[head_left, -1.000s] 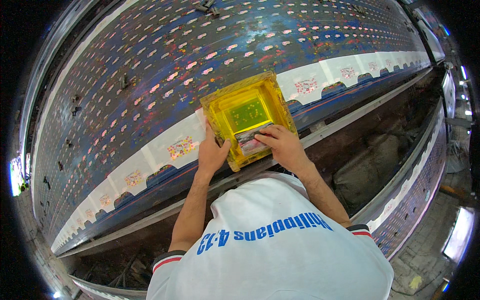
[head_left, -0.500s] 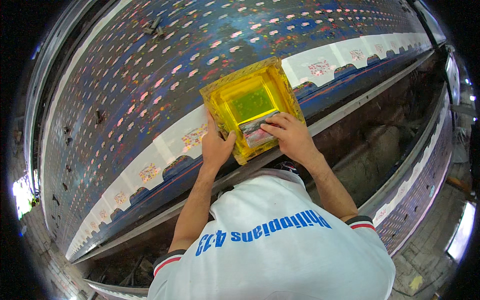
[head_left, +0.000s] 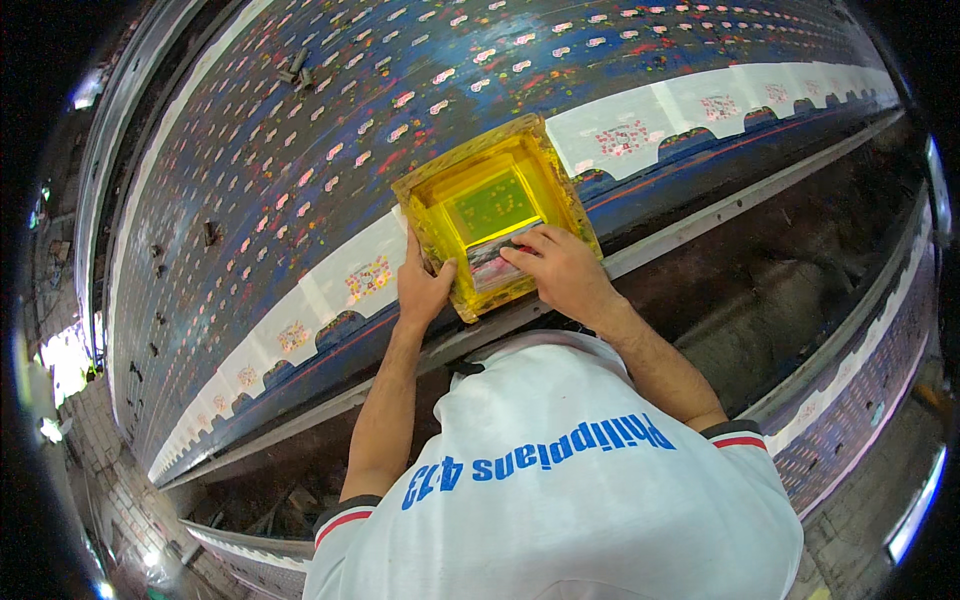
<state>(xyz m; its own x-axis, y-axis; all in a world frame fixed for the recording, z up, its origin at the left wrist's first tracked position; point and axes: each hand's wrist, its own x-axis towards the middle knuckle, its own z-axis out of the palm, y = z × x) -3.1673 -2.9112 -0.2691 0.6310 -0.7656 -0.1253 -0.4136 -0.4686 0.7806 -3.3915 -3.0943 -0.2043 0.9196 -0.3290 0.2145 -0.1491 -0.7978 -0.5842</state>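
A yellow screen-printing frame [head_left: 574, 195] with raised walls lies at an angle over a strip of white printed pieces [head_left: 640, 125] along the table's near edge. Small spots show through its greenish mesh window [head_left: 497, 205]. My left hand [head_left: 425, 287] clasps the near left side of the frame, thumb on the rim and fingers along its outer wall. Inside, at the end nearest me, my right hand [head_left: 568, 270] grips a flat squeegee [head_left: 488, 263] smeared with pink and dark colour. The squeegee's lower edge is hidden within the frame.
The long dark table [head_left: 290, 150] is speckled with paint and rows of small pale marks. Dark clips or blocks [head_left: 296, 68] lie on it. A metal rail [head_left: 690, 222] runs along its near edge, with a dark gap beyond. Another printed table [head_left: 860, 420] stands at the right.
The whole view has shifted slightly. My left hand keeps its hold on the frame, and my right hand with the squeegee stays at the frame's near end.
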